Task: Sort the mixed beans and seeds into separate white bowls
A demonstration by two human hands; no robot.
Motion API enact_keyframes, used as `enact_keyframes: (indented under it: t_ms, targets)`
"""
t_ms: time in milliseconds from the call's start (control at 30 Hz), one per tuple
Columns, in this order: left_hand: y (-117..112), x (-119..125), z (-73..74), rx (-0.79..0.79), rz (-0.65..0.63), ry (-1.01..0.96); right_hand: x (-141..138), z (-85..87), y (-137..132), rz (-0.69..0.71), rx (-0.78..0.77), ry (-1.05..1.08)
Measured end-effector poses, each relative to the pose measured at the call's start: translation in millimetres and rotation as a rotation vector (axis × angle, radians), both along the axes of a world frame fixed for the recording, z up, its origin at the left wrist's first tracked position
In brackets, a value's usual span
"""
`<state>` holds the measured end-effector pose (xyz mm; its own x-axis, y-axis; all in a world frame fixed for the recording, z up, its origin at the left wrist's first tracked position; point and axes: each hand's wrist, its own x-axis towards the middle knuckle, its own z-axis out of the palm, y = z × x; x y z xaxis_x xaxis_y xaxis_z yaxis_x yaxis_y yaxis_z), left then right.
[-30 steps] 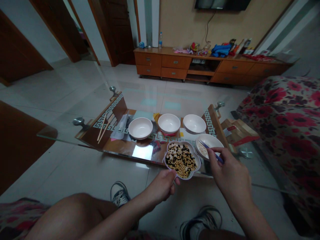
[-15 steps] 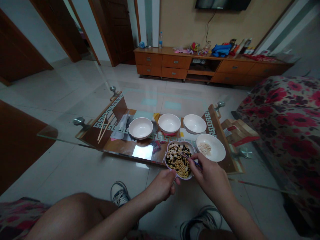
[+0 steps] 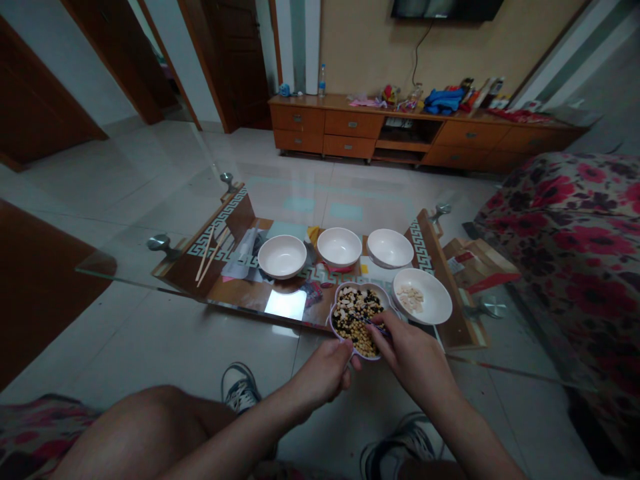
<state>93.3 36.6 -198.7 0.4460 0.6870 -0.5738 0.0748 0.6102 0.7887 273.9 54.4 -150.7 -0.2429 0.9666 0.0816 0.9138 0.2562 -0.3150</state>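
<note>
Gripping the rim of a scalloped white dish (image 3: pixel 350 285), the left hand (image 3: pixel 324 377) steadies its heap of black, yellow and pale beans (image 3: pixel 356 317) at the edge of the glass tabletop (image 3: pixel 115 272). The right hand (image 3: pixel 413 360) pinches slim blue chopsticks (image 3: pixel 376 325) closed among them. A clumsy pick could flick beans away, and a slackened grip could tip the dish. Just beside it, a round white bowl (image 3: pixel 436 300) holds a few pale beans (image 3: pixel 411 300); three more round white bowls (image 3: pixel 340 247) stand farther off.

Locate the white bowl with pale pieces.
In the head view, the white bowl sits at the right front of the glass table, just right of the scalloped bean bowl and above the right hand.
</note>
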Motion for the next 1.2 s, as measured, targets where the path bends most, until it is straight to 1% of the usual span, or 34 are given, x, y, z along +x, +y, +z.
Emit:
enact_keyframes:
  t_ms: [400,633,1033,1133,1200]
  targets:
    - [1.3,0.4,-3.7,-0.007,-0.004,0.005,1.9,-2.0,0.2,-0.014,-0.002,-0.025]
    - [-0.1,-0.2,-4.8,0.005,0.002,-0.014,1.0,-5.3,1.3,0.017,0.008,-0.041]
    - [1.1,0.1,0.6,-0.016,-0.006,0.001,0.1,-1.7,-0.8,0.032,0.054,-0.009]
    - [1.3,-0.1,0.3,-0.004,-0.011,0.008,-0.3,-0.8,-1.2,0.018,0.061,0.017]
    - [1.4,-0.2,-0.2,-0.001,-0.007,-0.002,-0.7,0.1,-2.0,-0.015,0.058,0.065]
